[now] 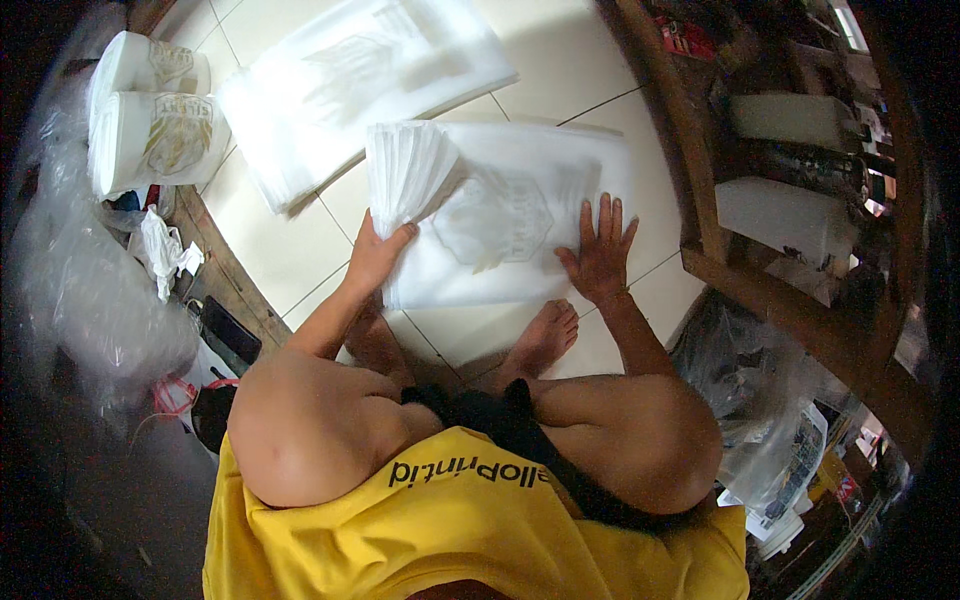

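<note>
A stack of translucent white plastic bags point(430, 275) with a printed emblem lies on the floor in front of me. At its left side the upper bags are bent back, and their edges fan out in a pleated bunch point(408, 165). My left hand point(376, 250) is closed on the left edge of the bags just below this fan, thumb on top and the other fingers partly hidden. Toward the right end of the stack, my right hand point(602, 250) rests flat on the top bag with its fingers spread.
Another stack of printed bags point(265, 130) lies farther off to the left. Two rolled white bundles point(108, 145) stand at the far left, near heaped clear plastic point(110, 290) and a black phone-like object point(228, 332). A wooden frame point(790, 310) borders the tiled floor point(640, 310) on the right.
</note>
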A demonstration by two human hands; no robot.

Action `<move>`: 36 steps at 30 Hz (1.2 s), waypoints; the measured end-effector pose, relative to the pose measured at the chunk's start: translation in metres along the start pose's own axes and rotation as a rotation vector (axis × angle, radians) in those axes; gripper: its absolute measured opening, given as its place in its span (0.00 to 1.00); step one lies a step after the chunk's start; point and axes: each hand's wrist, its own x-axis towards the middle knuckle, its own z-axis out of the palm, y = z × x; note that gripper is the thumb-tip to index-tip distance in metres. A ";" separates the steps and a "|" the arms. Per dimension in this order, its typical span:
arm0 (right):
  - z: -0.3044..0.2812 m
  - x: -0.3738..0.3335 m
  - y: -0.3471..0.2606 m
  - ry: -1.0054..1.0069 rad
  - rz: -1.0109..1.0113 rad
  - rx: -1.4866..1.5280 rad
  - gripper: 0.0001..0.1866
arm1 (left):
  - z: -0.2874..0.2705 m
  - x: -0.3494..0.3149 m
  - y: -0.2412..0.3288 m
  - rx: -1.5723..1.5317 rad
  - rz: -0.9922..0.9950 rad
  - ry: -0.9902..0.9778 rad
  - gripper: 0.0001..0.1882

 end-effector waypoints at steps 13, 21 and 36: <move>0.001 -0.001 0.007 0.071 -0.042 0.033 0.49 | -0.001 -0.034 0.138 0.606 0.963 -0.432 0.36; 0.038 -0.001 0.017 0.022 -0.051 -0.341 0.44 | 0.259 -0.028 0.043 0.822 0.948 -0.140 0.40; 0.005 0.003 0.002 0.008 -0.003 -0.025 0.46 | 0.114 -0.011 -0.017 0.766 0.577 0.076 0.48</move>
